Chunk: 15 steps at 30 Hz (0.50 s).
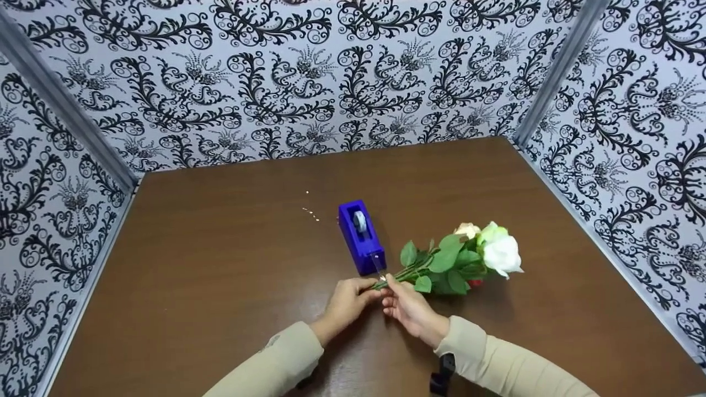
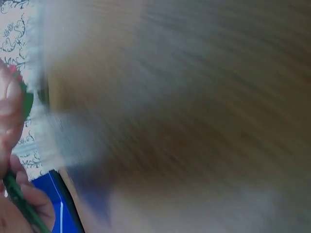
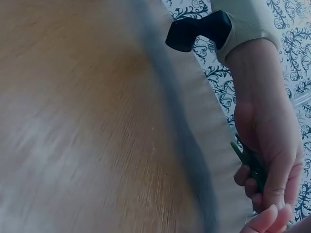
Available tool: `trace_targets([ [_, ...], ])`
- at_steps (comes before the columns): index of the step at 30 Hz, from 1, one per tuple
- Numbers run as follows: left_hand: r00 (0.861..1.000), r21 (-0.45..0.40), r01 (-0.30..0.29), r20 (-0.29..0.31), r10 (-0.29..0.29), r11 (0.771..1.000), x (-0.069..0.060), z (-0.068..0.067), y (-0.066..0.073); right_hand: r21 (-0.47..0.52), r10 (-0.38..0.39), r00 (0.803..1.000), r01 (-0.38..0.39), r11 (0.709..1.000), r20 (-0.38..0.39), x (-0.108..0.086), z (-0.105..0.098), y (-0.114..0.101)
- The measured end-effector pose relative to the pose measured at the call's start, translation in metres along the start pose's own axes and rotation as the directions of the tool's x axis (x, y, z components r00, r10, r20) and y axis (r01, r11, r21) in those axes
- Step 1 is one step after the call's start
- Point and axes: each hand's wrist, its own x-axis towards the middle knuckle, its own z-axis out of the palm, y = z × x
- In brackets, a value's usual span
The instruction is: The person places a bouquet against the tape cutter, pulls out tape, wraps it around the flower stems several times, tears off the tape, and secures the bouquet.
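Note:
My left hand (image 1: 346, 306) pinches the lower ends of the green stems of a bunch of artificial roses (image 1: 411, 270). The bunch lies to the right, its white rose (image 1: 502, 253) facing away from the hands. My right hand (image 1: 411, 314) pinches the end of a clear tape strip (image 1: 379, 266) beside the stems. That strip runs from the front of a blue tape dispenser (image 1: 361, 240), just beyond the fingertips. In the left wrist view, a green stem (image 2: 22, 204) shows between fingers, near the blue dispenser (image 2: 56, 199). Stems (image 3: 255, 170) also show under the left hand (image 3: 272, 141) in the right wrist view.
The brown table (image 1: 220, 264) is bounded by patterned walls (image 1: 287, 82) at the back and both sides. Small light scraps (image 1: 311, 213) lie left of the dispenser. A black camera mount (image 1: 442, 375) hangs under the right sleeve.

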Motion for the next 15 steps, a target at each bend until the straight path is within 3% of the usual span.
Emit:
trace_targets([
  [4,0.999,-0.001,0.005,-0.045,-0.005,1.0,0.001,0.004,0.001,0.02,-0.024,1.0,0.024,1.0,-0.015,0.003,0.0,-0.001],
  [8,0.996,-0.076,0.088,-0.027,-0.09,0.993,0.002,0.002,0.003,0.033,-0.03,1.0,0.03,0.999,-0.008,0.004,-0.001,0.0],
  [11,0.986,-0.135,0.164,0.047,-0.159,0.977,0.004,-0.003,0.002,0.04,-0.021,1.0,0.021,0.999,0.004,0.005,-0.002,0.0],
  [15,0.974,-0.177,0.197,0.148,-0.171,0.964,0.006,-0.007,0.002,0.064,-0.007,1.0,0.006,0.998,0.016,0.005,0.0,-0.001],
])
